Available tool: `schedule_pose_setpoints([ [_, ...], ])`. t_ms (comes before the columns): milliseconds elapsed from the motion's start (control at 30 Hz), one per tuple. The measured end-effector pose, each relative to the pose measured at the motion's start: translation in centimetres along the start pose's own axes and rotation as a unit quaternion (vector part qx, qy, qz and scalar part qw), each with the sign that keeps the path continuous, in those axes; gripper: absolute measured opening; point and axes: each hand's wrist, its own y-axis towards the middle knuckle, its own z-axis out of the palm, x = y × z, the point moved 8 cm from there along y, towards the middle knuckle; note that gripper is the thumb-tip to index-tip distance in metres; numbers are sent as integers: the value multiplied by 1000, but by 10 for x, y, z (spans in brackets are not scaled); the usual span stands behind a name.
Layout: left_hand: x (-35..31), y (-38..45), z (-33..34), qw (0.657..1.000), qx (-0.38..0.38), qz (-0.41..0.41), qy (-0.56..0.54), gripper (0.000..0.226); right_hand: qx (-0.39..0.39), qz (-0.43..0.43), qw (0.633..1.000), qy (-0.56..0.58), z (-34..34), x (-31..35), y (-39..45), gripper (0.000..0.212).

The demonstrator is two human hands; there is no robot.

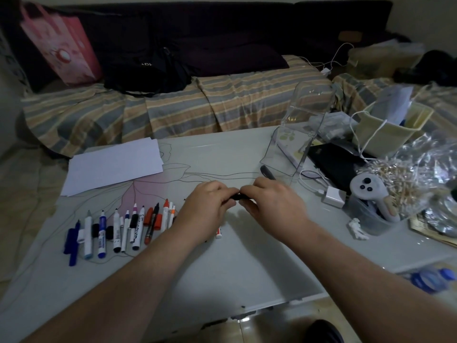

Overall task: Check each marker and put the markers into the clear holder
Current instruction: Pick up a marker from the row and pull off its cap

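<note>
A black marker (238, 196) is gripped between my left hand (206, 209) and my right hand (270, 204) just above the table's middle; only a short dark piece shows between the fingers. Several markers (118, 226) in blue, black, white and orange lie in a row on the table's left side. A red-and-white marker (218, 233) peeks out under my left wrist. The clear holder (300, 134) stands at the back right, tall and transparent. One black marker (267, 172) lies at the holder's front edge.
White paper sheets (116, 164) lie at the back left of the grey table (222, 263). On the right sit a white charger (332, 197), a white controller (368, 188) in a tub, a crinkly plastic bag (418, 174) and a cream bag (390, 129). A striped sofa (173, 107) runs behind.
</note>
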Motion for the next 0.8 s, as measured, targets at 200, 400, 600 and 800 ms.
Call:
schedule_pose_setpoints([
  [200, -8, 1, -2, 997, -36, 29, 63, 19, 6, 2, 1000, 2, 4, 3, -1, 35],
  [400, -14, 2, 5, 996, -46, 33, 72, 15, 16, 32, 999, 31, 4, 1, -7, 20],
  [600, -5, 2, 2, 965, -74, -157, -198, 22, 83, 53, 995, 30, -7, -15, 6, 12],
  [800, -16, 7, 6, 952, -71, -162, -250, 24, -98, 163, 970, 151, -56, -71, 23, 14],
])
